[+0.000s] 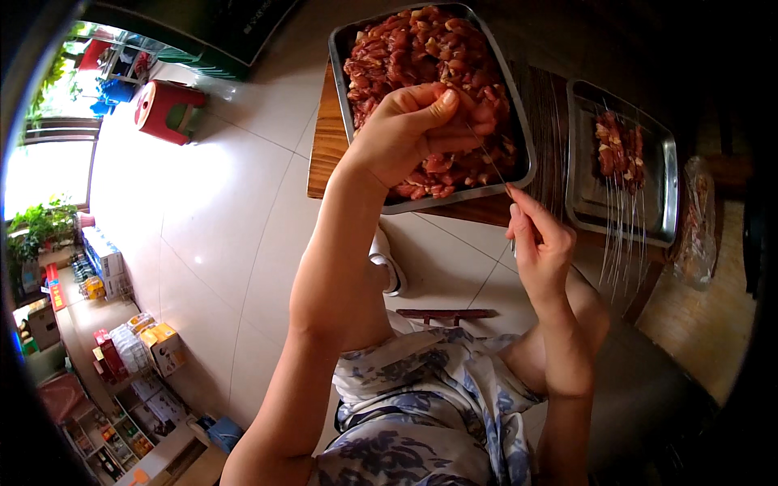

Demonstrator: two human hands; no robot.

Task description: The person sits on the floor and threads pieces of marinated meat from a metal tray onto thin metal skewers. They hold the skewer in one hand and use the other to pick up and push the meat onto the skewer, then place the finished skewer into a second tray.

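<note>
A deep metal tray (pixel 528 150) heaped with cut raw meat (pixel 425 44) sits at the far middle. My left hand (pixel 417 121) is over the meat, its fingers curled and pressed together; what they pinch is hidden. Lower and to the right, my right hand (pixel 541 243) grips a thin metal skewer (pixel 489 157) between thumb and forefinger. The skewer slants up and left toward my left fingers. On the right, a shallower metal tray (pixel 671 190) carries several skewers threaded with meat (pixel 620 150), their bare ends sticking out over its near edge.
Both trays rest on a dark wooden table (pixel 322 158). Several bare skewers (pixel 553 113) lie between them. A clear plastic bag (pixel 695 223) is beyond the right tray. A red stool (pixel 168 109) stands on the tiled floor at far left; shelves with boxes (pixel 138 348) are at near left.
</note>
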